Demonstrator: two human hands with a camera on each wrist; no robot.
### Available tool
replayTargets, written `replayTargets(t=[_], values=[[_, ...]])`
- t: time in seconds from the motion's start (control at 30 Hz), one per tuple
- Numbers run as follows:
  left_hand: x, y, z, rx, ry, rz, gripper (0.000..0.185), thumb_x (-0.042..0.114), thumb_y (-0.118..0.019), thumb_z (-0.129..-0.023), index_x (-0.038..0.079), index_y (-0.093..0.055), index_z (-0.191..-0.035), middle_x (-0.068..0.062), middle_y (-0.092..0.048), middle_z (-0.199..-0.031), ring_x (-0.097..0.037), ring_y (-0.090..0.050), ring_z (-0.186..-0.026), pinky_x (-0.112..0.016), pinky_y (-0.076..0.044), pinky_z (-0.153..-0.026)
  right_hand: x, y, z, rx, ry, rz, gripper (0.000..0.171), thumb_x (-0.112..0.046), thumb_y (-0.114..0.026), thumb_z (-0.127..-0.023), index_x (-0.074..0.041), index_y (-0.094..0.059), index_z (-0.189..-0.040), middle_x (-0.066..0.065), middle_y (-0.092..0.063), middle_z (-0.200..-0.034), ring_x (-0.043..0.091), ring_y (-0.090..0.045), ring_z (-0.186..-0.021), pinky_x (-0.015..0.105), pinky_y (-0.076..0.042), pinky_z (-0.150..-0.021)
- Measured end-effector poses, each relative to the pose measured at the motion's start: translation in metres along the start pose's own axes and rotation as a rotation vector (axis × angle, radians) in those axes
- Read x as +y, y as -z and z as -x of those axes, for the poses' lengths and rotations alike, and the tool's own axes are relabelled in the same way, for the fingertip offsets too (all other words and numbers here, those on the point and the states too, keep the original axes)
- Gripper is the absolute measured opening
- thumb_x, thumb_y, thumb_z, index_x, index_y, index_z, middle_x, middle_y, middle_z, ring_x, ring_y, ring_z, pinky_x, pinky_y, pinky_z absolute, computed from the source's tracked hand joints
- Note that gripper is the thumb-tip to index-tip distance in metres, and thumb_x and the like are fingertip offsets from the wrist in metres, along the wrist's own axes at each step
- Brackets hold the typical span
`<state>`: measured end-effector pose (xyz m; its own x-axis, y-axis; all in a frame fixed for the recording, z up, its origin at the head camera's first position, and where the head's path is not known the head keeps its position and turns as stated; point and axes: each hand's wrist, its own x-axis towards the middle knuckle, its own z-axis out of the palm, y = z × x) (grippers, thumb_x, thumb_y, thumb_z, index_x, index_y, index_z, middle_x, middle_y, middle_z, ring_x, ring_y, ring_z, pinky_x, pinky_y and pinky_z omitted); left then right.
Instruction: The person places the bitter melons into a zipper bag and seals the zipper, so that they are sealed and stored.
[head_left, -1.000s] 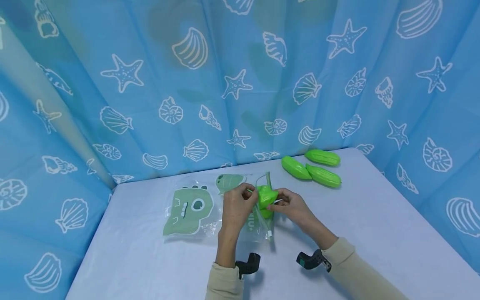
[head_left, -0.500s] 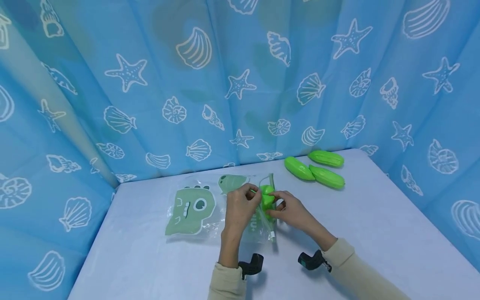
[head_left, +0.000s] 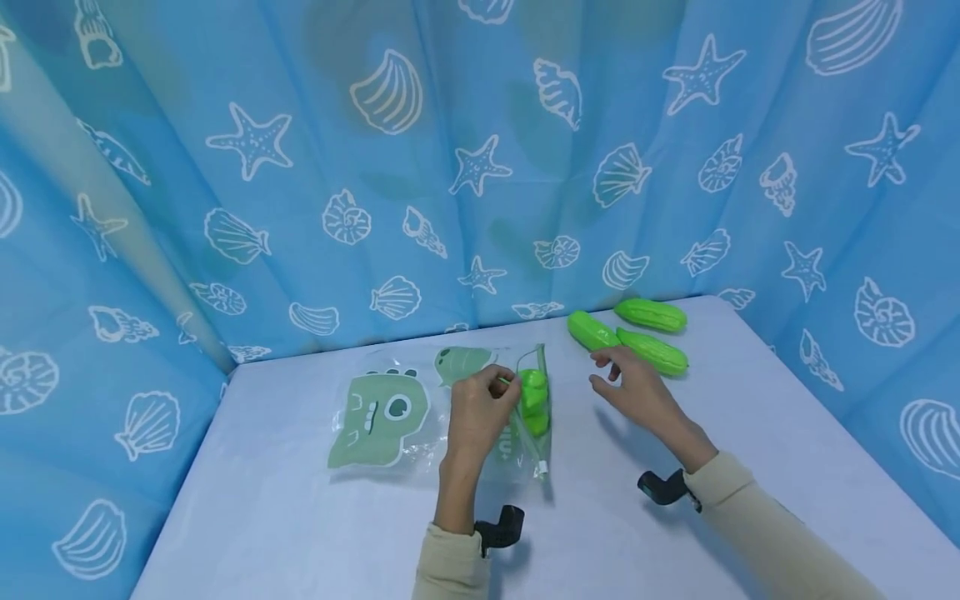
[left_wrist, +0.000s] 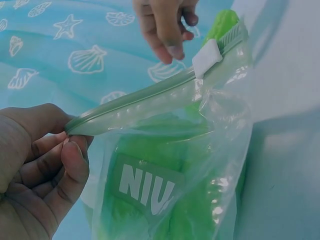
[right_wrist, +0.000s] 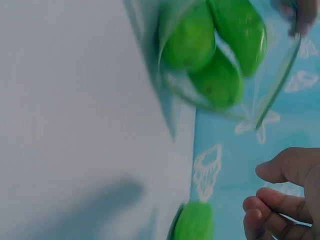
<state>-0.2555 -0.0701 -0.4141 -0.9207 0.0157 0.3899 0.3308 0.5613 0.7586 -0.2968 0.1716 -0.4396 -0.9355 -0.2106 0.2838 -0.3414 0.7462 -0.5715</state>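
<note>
A clear zip bag with a green cartoon monster print lies on the table, its mouth spread to the right. My left hand pinches the zip edge of that mouth; the left wrist view shows thumb and finger on the strip, with a white slider at its far end. Several smooth green cucumber-like pieces sit inside the bag. My right hand is off the bag, fingers loosely bent with nothing between them. It hovers just in front of three loose green cucumbers, partly covering the nearest ones.
The white-covered table ends at the back against a blue shell-print curtain, which also closes in both sides. Each wrist wears a black camera mount.
The right hand has let go of the green pieces at the bag's mouth and moved right toward the loose cucumbers. The left hand has kept its pinch on the bag.
</note>
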Motion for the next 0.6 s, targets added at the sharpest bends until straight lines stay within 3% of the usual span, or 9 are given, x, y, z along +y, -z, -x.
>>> replayTargets(t=[0.17,0.3,0.6], values=[[0.0,-0.002,0.001,-0.002,0.022,-0.015,0.012,0.02,-0.065,-0.085,0.009,-0.069,-0.09,0.005,-0.061,-0.064,-0.004,-0.053,-0.046,-0.019,-0.046,-0.043,0.025,0.008,-0.003,0.038,-0.021,0.081,0.038,-0.018,-0.062,-0.085,-0.004,-0.056,-0.12,0.013,-0.056,-0.116,0.029,-0.05,-0.099,0.042,-0.039,-0.079],[0.0,-0.003,0.001,0.002,0.022,-0.02,0.012,0.02,-0.065,-0.084,0.01,-0.069,-0.09,0.006,-0.06,-0.063,-0.003,-0.052,-0.046,-0.018,-0.045,-0.043,0.041,0.011,-0.004,0.081,-0.039,0.181,0.043,-0.018,-0.064,-0.083,-0.004,-0.054,-0.123,0.016,-0.053,-0.122,0.033,-0.042,-0.108,0.046,-0.028,-0.076],[0.0,-0.003,0.001,0.0,0.022,-0.012,0.012,0.02,-0.064,-0.085,0.01,-0.068,-0.088,0.007,-0.059,-0.063,-0.003,-0.052,-0.046,-0.018,-0.045,-0.041,0.077,0.016,-0.006,0.116,-0.082,0.298,0.058,-0.02,-0.069,-0.079,0.001,-0.046,-0.128,0.021,-0.043,-0.129,0.039,-0.031,-0.11,0.054,-0.021,-0.078]])
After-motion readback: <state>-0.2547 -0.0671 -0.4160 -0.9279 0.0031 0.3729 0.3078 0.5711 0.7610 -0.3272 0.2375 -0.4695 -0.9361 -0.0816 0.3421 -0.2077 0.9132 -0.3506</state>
